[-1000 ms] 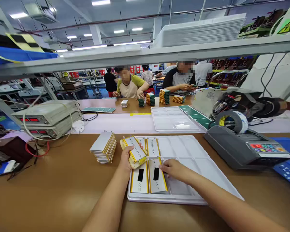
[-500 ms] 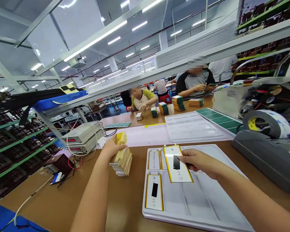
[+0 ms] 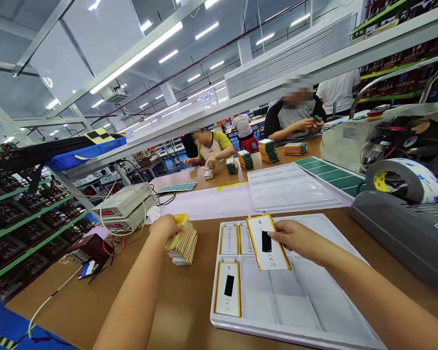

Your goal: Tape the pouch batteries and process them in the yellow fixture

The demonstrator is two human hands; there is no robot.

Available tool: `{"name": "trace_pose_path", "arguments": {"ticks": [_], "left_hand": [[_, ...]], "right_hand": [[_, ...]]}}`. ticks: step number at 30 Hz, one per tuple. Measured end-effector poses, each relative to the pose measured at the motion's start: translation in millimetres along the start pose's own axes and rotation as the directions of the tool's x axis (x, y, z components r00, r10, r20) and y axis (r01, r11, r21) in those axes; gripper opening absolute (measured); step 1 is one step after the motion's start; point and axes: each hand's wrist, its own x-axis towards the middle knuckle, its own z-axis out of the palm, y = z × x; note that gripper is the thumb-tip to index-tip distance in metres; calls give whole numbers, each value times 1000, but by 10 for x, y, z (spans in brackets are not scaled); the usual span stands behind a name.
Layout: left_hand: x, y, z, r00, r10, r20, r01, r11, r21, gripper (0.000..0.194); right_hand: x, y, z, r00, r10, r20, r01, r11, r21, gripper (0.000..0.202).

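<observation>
My right hand (image 3: 294,239) pinches a flat white pouch battery (image 3: 263,257) by its right edge. It has yellow edging, a black patch and printed marks, and is held tilted over the white compartment tray (image 3: 266,332). My left hand (image 3: 164,227) is closed at the top of a leaning battery stack (image 3: 184,248), gripping a yellow-edged battery (image 3: 181,220) there; its fingertips are mostly hidden. In the tray lie a battery with a black patch (image 3: 228,299) at front left and a plain battery (image 3: 229,239) behind it. Another battery (image 3: 244,239) is partly covered by the held one.
A second white tray (image 3: 288,187) and green sheets (image 3: 328,176) lie beyond. On the right stand a grey machine (image 3: 397,238) and a tape roll (image 3: 401,181). Stacked instruments (image 3: 122,206) and cables are at left. Two co-workers sit across the table near battery stacks (image 3: 268,150).
My left hand has moved slightly left and down onto the stack, with the raised yellow piece now lower. The right hand keeps its battery over the tray. The view has shifted slightly.
</observation>
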Motion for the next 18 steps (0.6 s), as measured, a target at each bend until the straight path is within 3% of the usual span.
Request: {"name": "trace_pose_path", "arguments": {"ticks": [4, 6, 7, 8, 9, 10, 11, 14, 16, 18], "left_hand": [[-208, 53, -136, 982, 54, -183, -62, 997, -39, 64], [-357, 92, -59, 964, 91, -250, -171, 932, -318, 73], [-431, 124, 42, 967, 110, -230, -221, 810, -544, 74], [-499, 164, 182, 974, 170, -149, -221, 575, -788, 74], [-558, 215, 355, 960, 276, -40, -119, 278, -953, 71], [-605, 273, 547, 904, 412, 111, 109, 30, -994, 62], [-640, 335, 744, 796, 553, 245, 361, -109, -926, 53], [-683, 507, 1229, 709, 666, 234, 509, -253, -823, 45], [-682, 574, 1401, 690, 704, 168, 561, -373, -739, 46], [-668, 590, 1470, 653, 744, 144, 634, -432, -641, 48]], "right_hand": [[72, 158, 11, 998, 10, -58, -17, 993, -117, 25], [89, 179, 32, 998, 30, -57, -35, 996, -84, 28], [89, 163, 51, 998, 40, -46, -42, 998, -44, 30], [85, 127, 77, 998, 44, -34, -44, 999, 2, 33], [82, 76, 110, 999, 42, -21, -41, 998, 47, 36], [83, 13, 148, 999, 30, -10, -29, 996, 81, 38], [94, -54, 191, 1000, 15, -8, -14, 995, 102, 39], [219, -225, 338, 999, -1, -45, 5, 996, 84, 30], [375, -281, 450, 998, 5, -69, -6, 1000, -8, 22], [549, -294, 573, 998, 5, -63, -13, 992, -129, 19]]}}
